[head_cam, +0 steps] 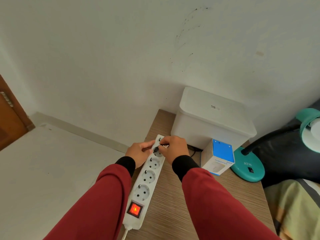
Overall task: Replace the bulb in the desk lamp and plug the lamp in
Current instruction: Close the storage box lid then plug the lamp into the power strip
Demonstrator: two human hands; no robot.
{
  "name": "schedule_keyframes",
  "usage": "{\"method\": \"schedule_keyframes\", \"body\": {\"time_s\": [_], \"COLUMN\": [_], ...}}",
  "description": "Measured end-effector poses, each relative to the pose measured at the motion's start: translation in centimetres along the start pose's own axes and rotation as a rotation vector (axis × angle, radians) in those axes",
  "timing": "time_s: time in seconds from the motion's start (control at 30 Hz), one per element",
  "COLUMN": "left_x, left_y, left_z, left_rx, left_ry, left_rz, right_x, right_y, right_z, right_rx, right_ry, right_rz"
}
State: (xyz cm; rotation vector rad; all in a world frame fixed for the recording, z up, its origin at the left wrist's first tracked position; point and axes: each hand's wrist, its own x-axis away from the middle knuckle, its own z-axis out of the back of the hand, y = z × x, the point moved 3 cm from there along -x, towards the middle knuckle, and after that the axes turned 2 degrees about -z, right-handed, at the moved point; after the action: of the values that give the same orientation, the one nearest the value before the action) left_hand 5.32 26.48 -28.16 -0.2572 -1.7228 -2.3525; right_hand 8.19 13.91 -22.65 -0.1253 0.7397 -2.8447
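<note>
power strip (pixel 146 181) runs lengthwise away, switch nearest.

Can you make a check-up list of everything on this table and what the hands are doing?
Surface: wooden table, striped grain.
Job's things: teal lamp at right; white power strip, red switch lit; black plug at a far socket.
Clutter: white bin; humidifier box.
Grips: left hand steadies the strip; right hand pinches the plug.
Cables: strip's white cord leaves at the near edge.
Surroundings: white wall, wooden door, bedding.
</note>
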Motion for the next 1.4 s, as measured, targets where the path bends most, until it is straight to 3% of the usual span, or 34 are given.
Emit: {"method": "schedule_keyframes", "body": {"time_s": [0.13,0.33,0.7,1.23,1.4], "left_x": [0.0,0.0,0.1,0.0,0.1], "left_y": [0.0,0.0,0.0,-0.1,0.2], "left_z": [0.0,0.1,0.0,0.0,0.1], "left_rx": [0.013,0.015,0.055,0.087,-0.003], "left_ry": [-0.002,0.0,-0.01,-0.02,-0.005], "left_rz": [0.006,0.019,0.02,0.046,0.043], "right_x": [0.8,1.9,2.1,0.7,0.1], "right_y": [0.7,1.5,1.1,1.3,1.0], "right_z": [-0.7,-1.4,-1.2,-2.8,-2.6], "right_rx": [-0.249,-0.427,-0.288,-0.283,-0.173], "right_ry": [0.051,0.1,0.056,0.032,-0.124], "right_rz": [-0.072,-0.129,-0.021,-0.055,-0.007]}}
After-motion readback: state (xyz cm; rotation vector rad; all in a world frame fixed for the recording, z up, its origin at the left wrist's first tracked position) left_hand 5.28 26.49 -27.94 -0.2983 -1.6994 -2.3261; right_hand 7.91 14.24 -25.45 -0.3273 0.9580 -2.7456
